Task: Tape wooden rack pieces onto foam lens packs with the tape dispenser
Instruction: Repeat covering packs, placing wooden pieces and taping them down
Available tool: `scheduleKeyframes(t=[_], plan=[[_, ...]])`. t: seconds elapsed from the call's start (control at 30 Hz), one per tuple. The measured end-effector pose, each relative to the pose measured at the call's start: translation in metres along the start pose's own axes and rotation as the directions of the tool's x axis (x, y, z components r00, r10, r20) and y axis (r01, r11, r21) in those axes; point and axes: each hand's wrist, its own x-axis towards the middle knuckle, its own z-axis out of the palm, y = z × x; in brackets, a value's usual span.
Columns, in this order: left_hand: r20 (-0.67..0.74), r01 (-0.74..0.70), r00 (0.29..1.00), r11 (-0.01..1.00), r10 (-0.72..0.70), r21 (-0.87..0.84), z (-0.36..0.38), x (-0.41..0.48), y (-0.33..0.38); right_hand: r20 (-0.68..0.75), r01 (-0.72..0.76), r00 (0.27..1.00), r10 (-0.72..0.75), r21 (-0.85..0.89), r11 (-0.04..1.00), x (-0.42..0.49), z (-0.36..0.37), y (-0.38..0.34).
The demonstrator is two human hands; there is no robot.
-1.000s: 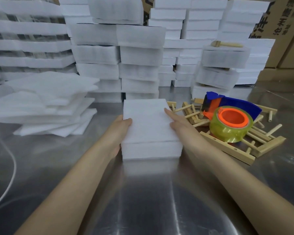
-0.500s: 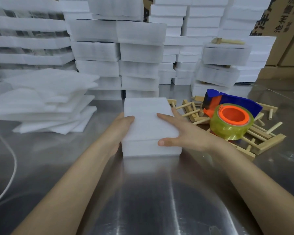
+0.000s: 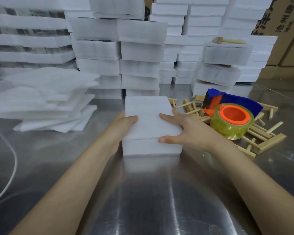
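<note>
A white foam lens pack (image 3: 148,109) lies on the steel table (image 3: 143,192) straight ahead of me. My left hand (image 3: 124,126) holds its left side, thumb on top. My right hand (image 3: 180,129) grips its right side, fingers spread over the top and thumb on the near edge. To the right lies a pile of wooden rack pieces (image 3: 268,141) with dowels. The blue and orange tape dispenser (image 3: 231,114), with a yellowish tape roll, rests on that pile.
Tall stacks of white foam packs (image 3: 139,48) fill the back of the table. Loose foam sheets (image 3: 46,99) are piled at the left. A wooden mallet (image 3: 227,41) lies on a stack at the back right. Cardboard boxes (image 3: 287,31) stand far right. A white cable (image 3: 12,173) curves at the left edge.
My right hand has moved from lying along the pack's right edge to spreading over its top with the thumb on the near edge. The left hand stays put.
</note>
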Motion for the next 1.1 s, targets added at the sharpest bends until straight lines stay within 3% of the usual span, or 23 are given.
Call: scheduleKeyframes(t=[0.17,0.33,0.57,0.63,0.7,0.73,0.8,0.83,0.93,1.0,1.1], plan=[[0.024,-0.014,1.000,1.000,0.014,-0.014,0.000,0.000,-0.001,-0.033,0.010,0.999,-0.012,-0.088,0.996,-0.002,-0.002,-0.002],[0.030,-0.006,1.000,1.000,0.007,-0.025,-0.001,0.004,-0.005,0.069,0.020,0.998,-0.011,-0.132,0.991,-0.003,-0.004,-0.004],[-0.033,0.004,0.999,0.998,-0.006,-0.065,-0.001,0.013,-0.011,0.024,0.052,0.999,-0.048,-0.208,0.977,-0.005,-0.007,-0.005],[-0.034,0.011,0.999,0.999,-0.013,-0.050,-0.001,0.015,-0.013,-0.061,0.046,0.997,-0.049,-0.036,0.998,-0.003,-0.008,0.003],[-0.042,0.018,0.999,0.999,-0.020,-0.039,-0.002,0.017,-0.014,-0.240,0.014,0.969,0.057,0.286,0.958,0.003,-0.003,0.013],[-0.045,0.015,0.999,0.999,-0.017,-0.034,-0.003,0.018,-0.015,-0.337,-0.008,0.934,0.120,0.317,0.948,0.006,0.002,0.017],[-0.044,-0.016,0.999,1.000,0.016,-0.006,-0.002,0.018,-0.015,-0.413,-0.106,0.898,0.151,0.129,0.986,0.014,0.012,0.024],[-0.041,-0.045,0.998,0.999,0.046,0.019,-0.001,0.019,-0.014,-0.375,-0.158,0.916,0.141,-0.015,0.987,0.018,0.017,0.027],[-0.028,-0.099,0.994,0.991,0.102,0.094,-0.001,0.020,-0.014,-0.253,-0.283,0.948,0.193,-0.394,0.874,0.030,0.026,0.033],[-0.028,-0.117,0.992,0.982,0.122,0.145,-0.003,0.023,-0.015,-0.345,-0.320,0.922,0.176,-0.425,0.847,0.036,0.027,0.033],[-0.031,-0.151,0.987,0.976,0.158,0.157,-0.003,0.022,-0.015,-0.540,-0.249,0.832,0.128,-0.157,0.956,0.034,0.027,0.034]])
